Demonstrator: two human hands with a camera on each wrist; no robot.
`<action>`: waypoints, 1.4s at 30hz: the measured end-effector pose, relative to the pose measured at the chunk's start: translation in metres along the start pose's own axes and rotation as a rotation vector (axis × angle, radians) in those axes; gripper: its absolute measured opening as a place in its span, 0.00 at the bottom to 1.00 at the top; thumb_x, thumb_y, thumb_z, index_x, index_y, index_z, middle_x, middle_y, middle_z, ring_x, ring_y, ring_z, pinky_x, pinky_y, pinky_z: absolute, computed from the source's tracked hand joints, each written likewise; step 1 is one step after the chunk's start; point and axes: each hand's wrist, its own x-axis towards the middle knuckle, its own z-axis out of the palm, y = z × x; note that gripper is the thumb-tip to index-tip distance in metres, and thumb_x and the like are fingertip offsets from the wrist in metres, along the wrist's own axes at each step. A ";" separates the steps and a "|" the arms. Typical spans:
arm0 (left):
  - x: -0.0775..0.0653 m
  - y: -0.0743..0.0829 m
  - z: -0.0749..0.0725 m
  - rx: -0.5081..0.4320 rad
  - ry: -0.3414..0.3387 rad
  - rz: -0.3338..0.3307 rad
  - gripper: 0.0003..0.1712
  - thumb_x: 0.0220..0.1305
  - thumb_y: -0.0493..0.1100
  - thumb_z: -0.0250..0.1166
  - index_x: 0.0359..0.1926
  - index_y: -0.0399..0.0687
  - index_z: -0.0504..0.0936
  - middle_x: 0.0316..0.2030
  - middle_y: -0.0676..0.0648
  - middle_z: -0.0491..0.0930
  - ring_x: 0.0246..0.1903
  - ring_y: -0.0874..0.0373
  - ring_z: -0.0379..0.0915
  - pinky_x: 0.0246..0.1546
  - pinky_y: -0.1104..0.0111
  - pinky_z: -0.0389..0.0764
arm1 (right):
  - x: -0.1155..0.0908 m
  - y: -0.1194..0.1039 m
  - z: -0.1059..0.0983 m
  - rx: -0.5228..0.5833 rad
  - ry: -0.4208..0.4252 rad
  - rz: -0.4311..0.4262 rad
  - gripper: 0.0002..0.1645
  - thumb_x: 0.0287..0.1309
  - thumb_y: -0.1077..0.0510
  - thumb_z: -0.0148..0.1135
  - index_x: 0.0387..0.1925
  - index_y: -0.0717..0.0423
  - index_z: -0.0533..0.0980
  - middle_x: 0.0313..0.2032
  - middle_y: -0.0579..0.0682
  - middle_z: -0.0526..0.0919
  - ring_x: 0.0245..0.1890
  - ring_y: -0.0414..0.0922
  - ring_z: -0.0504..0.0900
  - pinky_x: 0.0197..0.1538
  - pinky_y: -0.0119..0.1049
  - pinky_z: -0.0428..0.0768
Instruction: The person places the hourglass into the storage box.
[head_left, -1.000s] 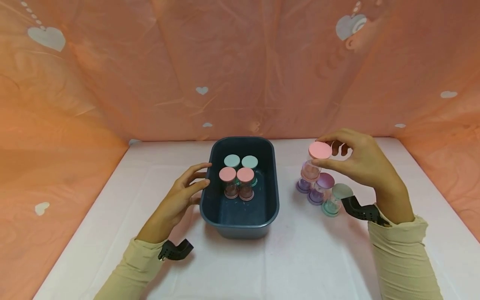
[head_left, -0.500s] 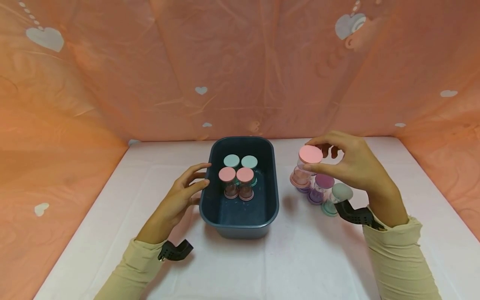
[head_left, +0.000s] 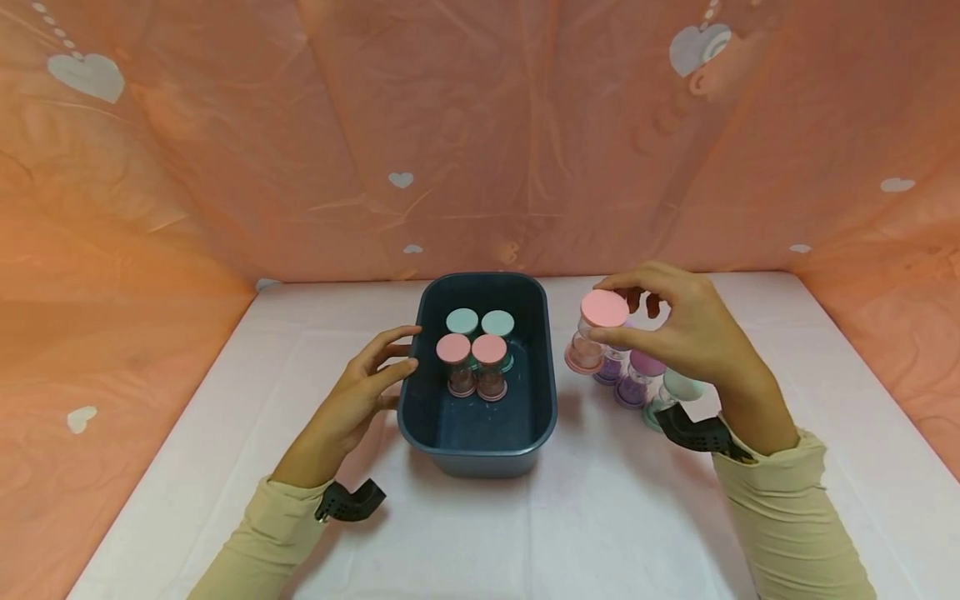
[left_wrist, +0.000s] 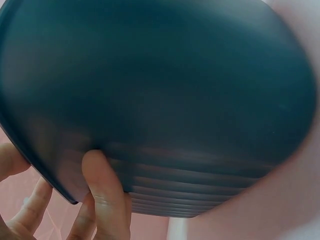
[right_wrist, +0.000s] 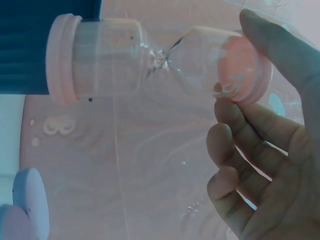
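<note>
A pink-capped hourglass (head_left: pixel 587 350) hangs tilted above the table; my right hand (head_left: pixel 667 321) pinches its upper cap between thumb and fingers. In the right wrist view, the clear glass of this hourglass (right_wrist: pixel 110 57) narrows at the waist, and the thumb (right_wrist: pixel 280 45) lies against the cap. My left hand (head_left: pixel 352 400) touches the left side of a dark blue bin (head_left: pixel 480 462) with loosely bent fingers. In the left wrist view, its thumb (left_wrist: pixel 104 190) rests on the bin's outer wall. Two pink hourglasses (head_left: pixel 490 350) and two mint hourglasses (head_left: pixel 498 323) stand upright inside the bin.
Right of the bin, two purple hourglasses (head_left: pixel 633 390) and a mint hourglass (head_left: pixel 681 385) stand on the white tablecloth (head_left: pixel 570 517), partly behind my right hand. An orange-pink sheet (head_left: pixel 480 142) with heart prints rises behind and at the sides.
My right hand has carried the pink hourglass left, from above the purple hourglasses toward the bin. The left hand and the bin have stayed in place.
</note>
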 end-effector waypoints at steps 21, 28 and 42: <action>0.001 -0.001 0.001 0.001 0.002 -0.009 0.29 0.72 0.45 0.58 0.71 0.55 0.65 0.63 0.41 0.62 0.56 0.50 0.68 0.46 0.57 0.76 | 0.003 -0.014 0.018 0.062 0.071 -0.030 0.29 0.33 0.59 0.86 0.43 0.47 0.84 0.36 0.38 0.83 0.37 0.32 0.74 0.35 0.28 0.69; 0.003 -0.003 0.001 0.004 0.004 -0.008 0.28 0.71 0.46 0.58 0.71 0.57 0.66 0.62 0.44 0.64 0.55 0.50 0.69 0.46 0.57 0.76 | 0.002 -0.017 0.018 0.083 0.132 -0.020 0.30 0.30 0.64 0.85 0.43 0.50 0.85 0.36 0.40 0.84 0.37 0.33 0.74 0.35 0.28 0.68; 0.002 -0.002 0.000 -0.002 0.002 -0.001 0.28 0.72 0.46 0.58 0.71 0.56 0.66 0.62 0.44 0.64 0.55 0.50 0.68 0.45 0.57 0.76 | 0.006 -0.027 0.034 0.162 0.095 -0.041 0.29 0.35 0.64 0.83 0.45 0.50 0.84 0.39 0.40 0.84 0.38 0.34 0.74 0.35 0.28 0.70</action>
